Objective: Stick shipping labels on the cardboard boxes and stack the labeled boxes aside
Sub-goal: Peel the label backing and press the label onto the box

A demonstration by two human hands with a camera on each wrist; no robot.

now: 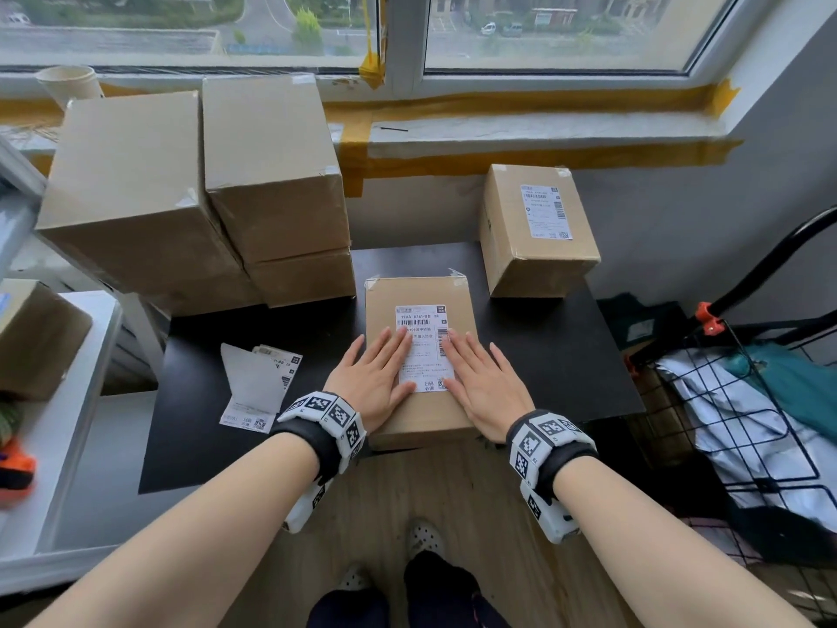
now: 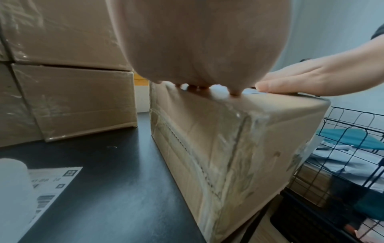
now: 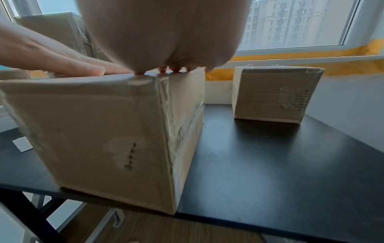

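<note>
A small cardboard box point(image 1: 421, 414) stands at the front edge of the black table point(image 1: 566, 355), seen from the side as the box point(image 2: 218, 148) and box point(image 3: 104, 131). A white shipping label point(image 1: 425, 351) lies on its top. My left hand point(image 1: 376, 373) presses flat on the label's left side, and my right hand point(image 1: 480, 378) presses flat on its right side. Both hands have straight fingers. A second labeled box point(image 1: 539, 237) stands at the back right, also the box point(image 3: 274, 95).
Tall stacked unlabeled boxes point(image 1: 199, 188) fill the table's back left. Label sheets and backing paper point(image 1: 258, 387) lie on the table to the left. A black wire basket point(image 1: 747, 423) with bags stands on the right. The window sill point(image 1: 543, 129) runs behind.
</note>
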